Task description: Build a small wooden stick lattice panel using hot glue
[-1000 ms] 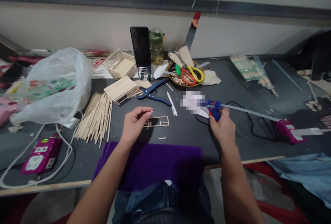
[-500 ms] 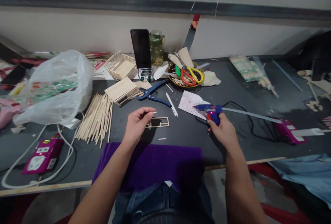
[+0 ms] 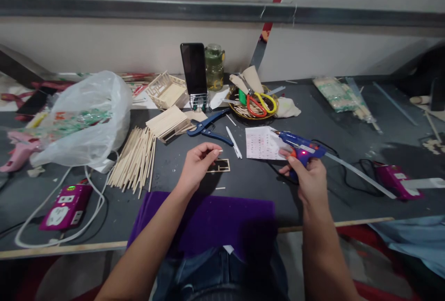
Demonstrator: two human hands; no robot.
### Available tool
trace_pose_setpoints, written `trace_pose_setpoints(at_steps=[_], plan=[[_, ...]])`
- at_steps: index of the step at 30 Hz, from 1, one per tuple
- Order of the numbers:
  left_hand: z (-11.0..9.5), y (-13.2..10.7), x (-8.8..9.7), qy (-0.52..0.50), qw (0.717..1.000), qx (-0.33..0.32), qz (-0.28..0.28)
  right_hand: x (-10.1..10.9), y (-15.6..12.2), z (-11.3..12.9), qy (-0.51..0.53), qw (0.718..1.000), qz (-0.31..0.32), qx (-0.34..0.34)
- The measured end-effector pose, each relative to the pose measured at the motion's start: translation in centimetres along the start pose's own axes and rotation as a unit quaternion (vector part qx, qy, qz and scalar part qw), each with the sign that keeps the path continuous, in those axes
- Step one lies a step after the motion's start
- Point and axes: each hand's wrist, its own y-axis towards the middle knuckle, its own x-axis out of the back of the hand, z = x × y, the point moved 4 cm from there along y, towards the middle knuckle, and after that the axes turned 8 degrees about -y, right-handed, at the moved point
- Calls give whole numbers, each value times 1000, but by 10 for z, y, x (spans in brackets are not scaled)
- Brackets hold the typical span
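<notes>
Currently pinching tiny stick (image 3: 220, 152) in left hand (image 3: 197, 166) mid-frame, gripping glue gun (image 3: 303, 147) in right hand (image 3: 312, 174); could get burnt from short hold.

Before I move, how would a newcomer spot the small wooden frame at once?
On the dark table, find the purple cloth at the near edge. Just beyond it, the wooden frame lies flat, partly hidden by the left hand. Unlike the loose stick nearer the cloth, it is a rectangle with inner bars.
</notes>
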Motion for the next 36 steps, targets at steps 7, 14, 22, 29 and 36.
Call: trace_pose_setpoints(at_steps=[7,14,22,29,36], plan=[[-5,6,-36,136,984,-40,108,-2,0,-1,32,999,-20,6],[6,15,-73,313,912,-125,234,-6,0,2,96,995,-15,-27],[23,26,-98,510,790,-158,300,-9,3,11,125,991,9,-35],[25,30,-104,559,739,-167,336,-4,7,25,140,990,0,0],[24,41,-99,576,731,-180,319,7,3,38,121,989,-63,49]])
